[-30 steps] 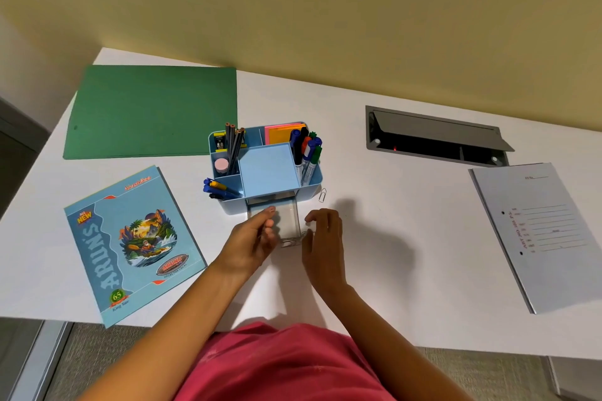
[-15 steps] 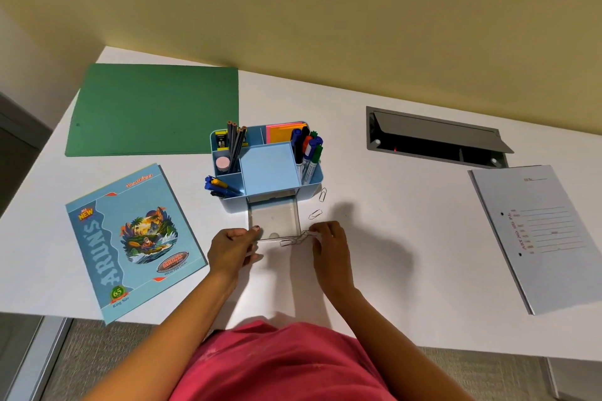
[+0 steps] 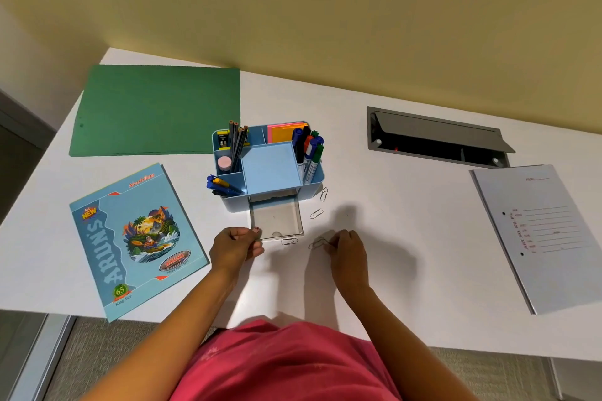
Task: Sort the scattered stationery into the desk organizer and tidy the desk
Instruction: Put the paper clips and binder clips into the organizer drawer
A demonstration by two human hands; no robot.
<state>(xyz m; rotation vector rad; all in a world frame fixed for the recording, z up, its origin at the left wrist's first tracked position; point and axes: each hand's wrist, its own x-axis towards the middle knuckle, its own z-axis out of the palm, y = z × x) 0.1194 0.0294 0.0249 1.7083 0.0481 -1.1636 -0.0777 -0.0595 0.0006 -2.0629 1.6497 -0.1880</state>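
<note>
The person wears a pinkish-red top (image 3: 286, 365) of plain, slightly mottled cloth, seen just below the near edge of the desk (image 3: 423, 303). Both forearms (image 3: 182, 309) are bare where they cross that edge. Over the desk, on the left hand (image 3: 236, 246), the thumbnail (image 3: 256, 229) carries dark red polish.

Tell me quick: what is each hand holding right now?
Left hand: curled, gripping the clear drawer by its front corner.
Right hand: pinching a paper clip on the desk.
</note>
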